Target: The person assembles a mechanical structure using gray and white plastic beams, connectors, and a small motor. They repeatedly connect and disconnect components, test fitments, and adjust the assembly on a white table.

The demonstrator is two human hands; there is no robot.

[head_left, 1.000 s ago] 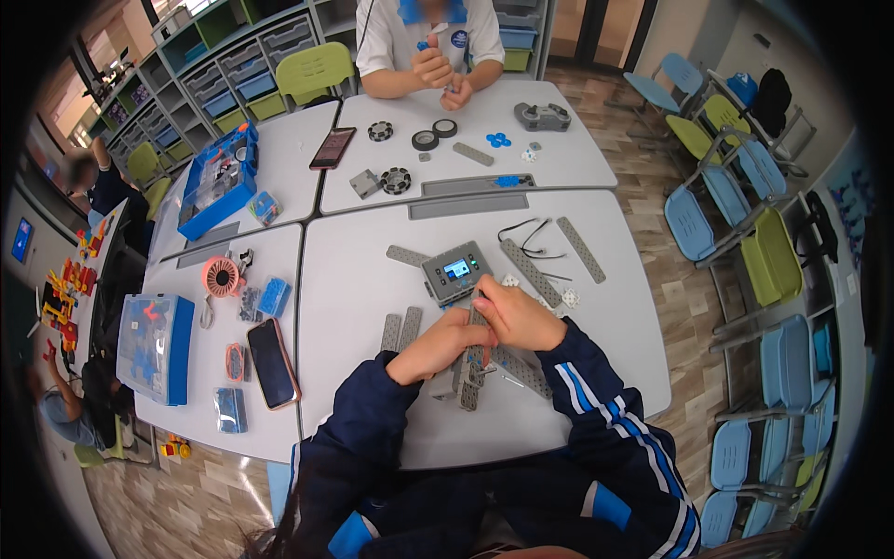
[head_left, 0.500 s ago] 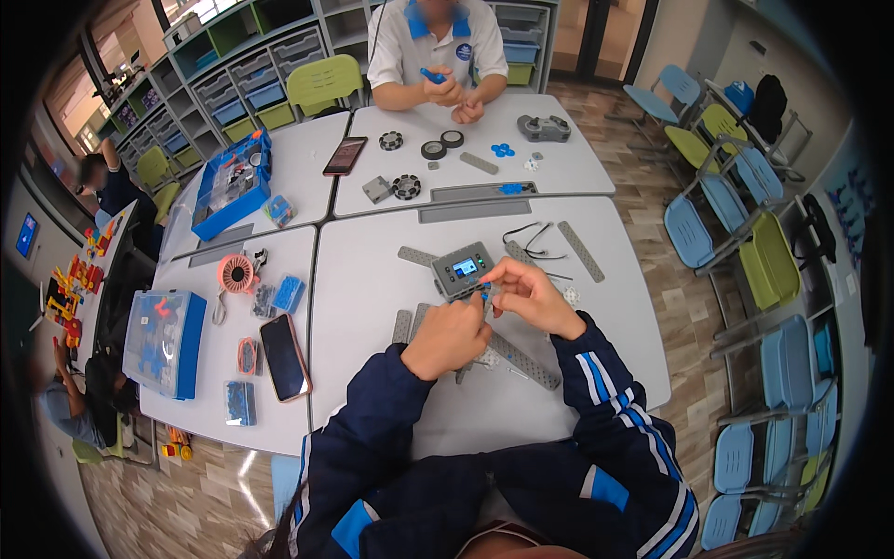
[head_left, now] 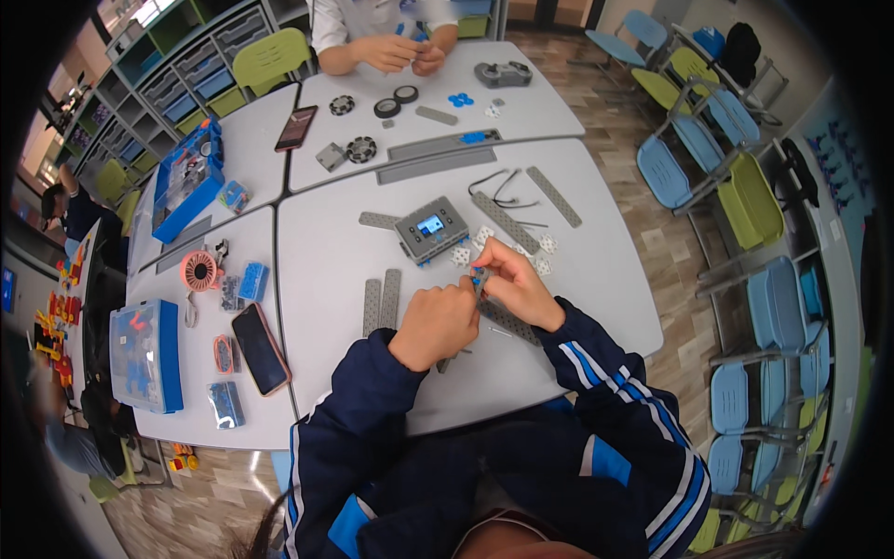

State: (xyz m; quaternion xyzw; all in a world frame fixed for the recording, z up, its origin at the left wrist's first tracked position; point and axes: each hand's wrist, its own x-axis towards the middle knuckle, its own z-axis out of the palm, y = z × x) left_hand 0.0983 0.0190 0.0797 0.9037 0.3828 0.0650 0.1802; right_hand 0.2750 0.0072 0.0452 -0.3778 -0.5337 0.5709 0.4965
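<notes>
Close in front of me, my left hand [head_left: 438, 321] and my right hand [head_left: 518, 291] meet with closed fingers on a small grey building piece with blue pins [head_left: 479, 279]. Fingers cover most of the piece. Just beyond them lies a grey controller brick [head_left: 432, 229] with a lit screen. Small white connectors [head_left: 484, 237] sit between the brick and my right hand. Two grey perforated beams [head_left: 381, 303] rest side by side past my left wrist. Another grey beam [head_left: 504, 222] lies beyond my right hand, beside black cables [head_left: 506, 194].
Across the table, a person's hands [head_left: 400, 54] hold small blue parts. Wheels [head_left: 361, 149], a gamepad [head_left: 503, 74] and a phone [head_left: 296, 129] lie on that side. To my left are a parts case [head_left: 146, 356], a pink fan [head_left: 199, 270] and another phone [head_left: 261, 348]. Chairs [head_left: 698, 140] stand at right.
My hands have drawn back from the controller brick, still closed on the small piece. The view has shifted. The person opposite has lowered the blue part and brought both hands together.
</notes>
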